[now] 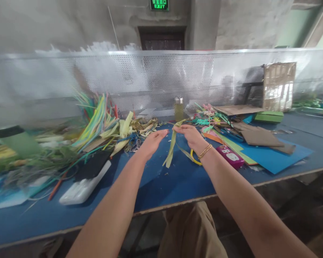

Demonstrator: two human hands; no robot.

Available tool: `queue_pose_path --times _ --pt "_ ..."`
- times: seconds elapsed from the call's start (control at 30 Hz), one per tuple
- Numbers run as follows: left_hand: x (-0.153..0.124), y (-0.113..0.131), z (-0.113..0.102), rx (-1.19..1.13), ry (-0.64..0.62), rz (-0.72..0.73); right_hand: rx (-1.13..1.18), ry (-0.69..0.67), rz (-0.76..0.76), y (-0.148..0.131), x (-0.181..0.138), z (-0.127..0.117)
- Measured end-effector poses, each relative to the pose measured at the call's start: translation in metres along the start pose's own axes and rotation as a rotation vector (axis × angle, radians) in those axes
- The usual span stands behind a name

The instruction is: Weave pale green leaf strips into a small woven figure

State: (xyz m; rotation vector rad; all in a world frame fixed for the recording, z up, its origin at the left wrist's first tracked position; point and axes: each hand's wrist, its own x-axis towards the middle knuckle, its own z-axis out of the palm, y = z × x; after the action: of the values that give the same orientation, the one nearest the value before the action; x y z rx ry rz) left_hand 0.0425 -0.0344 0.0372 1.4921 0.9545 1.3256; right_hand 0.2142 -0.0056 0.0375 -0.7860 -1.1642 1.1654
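My right hand [190, 136] pinches the top of a bundle of pale green leaf strips [171, 148] that hang down over the blue table [161, 186]. A gold bracelet sits on that wrist. My left hand [152, 140] hovers just left of the strips, fingers stretched out and empty, not touching them. A yellow strip loop [194, 158] lies under my right wrist.
A pile of coloured strips and dried leaves [102, 125] lies at the left, with a white case [83, 186] and black object in front. Cardboard, blue and green sheets [258, 139], a pink box [229, 156] and a small jar [179, 107] lie right and behind. A perforated metal screen [161, 79] backs the table.
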Motion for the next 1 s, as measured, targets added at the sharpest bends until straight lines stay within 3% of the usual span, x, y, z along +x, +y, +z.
queue_pose_path --times 0.17,0.43,0.63,1.0 --pt "-0.002 -0.009 0.015 -0.169 -0.175 -0.029 -0.062 -0.096 0.009 0.004 -0.008 0.010" --pt "-0.005 -0.009 0.023 -0.383 -0.173 -0.214 -0.029 -0.212 0.106 0.009 -0.014 0.014" --pt "-0.006 -0.009 0.022 -0.267 -0.117 -0.210 -0.113 -0.101 -0.006 0.010 -0.013 0.018" --pt "-0.006 -0.005 0.017 -0.257 -0.198 -0.316 -0.061 -0.340 0.018 0.011 -0.005 0.007"
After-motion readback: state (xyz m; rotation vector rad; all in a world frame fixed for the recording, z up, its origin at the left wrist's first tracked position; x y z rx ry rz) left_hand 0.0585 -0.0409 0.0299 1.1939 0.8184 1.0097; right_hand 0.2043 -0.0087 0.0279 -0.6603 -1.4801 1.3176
